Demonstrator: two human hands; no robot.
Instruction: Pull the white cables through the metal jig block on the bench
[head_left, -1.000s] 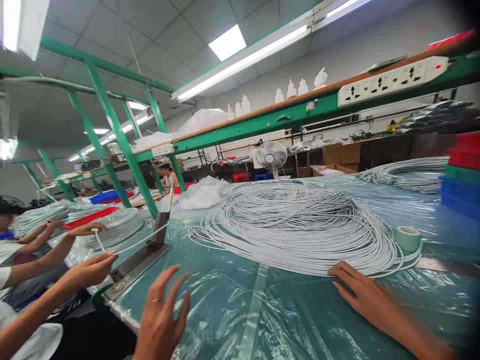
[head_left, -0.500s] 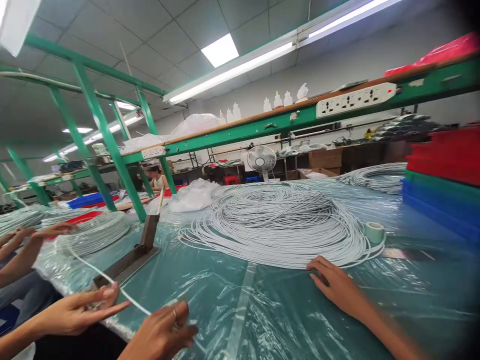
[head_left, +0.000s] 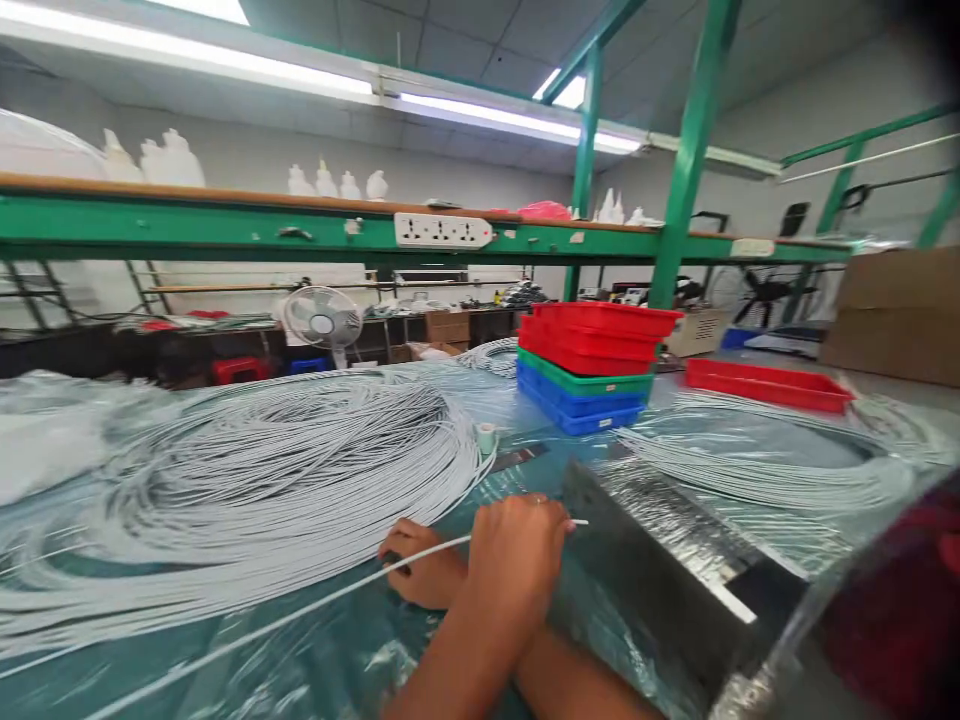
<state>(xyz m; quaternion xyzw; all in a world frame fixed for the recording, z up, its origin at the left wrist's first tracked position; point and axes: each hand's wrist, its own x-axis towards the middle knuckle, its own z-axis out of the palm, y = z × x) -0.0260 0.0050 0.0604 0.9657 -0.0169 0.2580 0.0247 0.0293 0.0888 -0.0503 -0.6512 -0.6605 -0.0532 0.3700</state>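
our left hand (head_left: 514, 560) is closed around the white cable (head_left: 300, 610), which runs long from lower left up to its tip just right of that hand, while our right hand (head_left: 420, 570) rests behind it, its grip hidden.

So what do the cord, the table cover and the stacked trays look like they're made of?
Cord: apparently matte white plastic jacketing, smooth and bending easily.
Table cover: thin clear plastic film, wrinkled and glossy, over a green top.
Trays: likely moulded hard plastic, with uniform red, green and blue colour and crisp rims.
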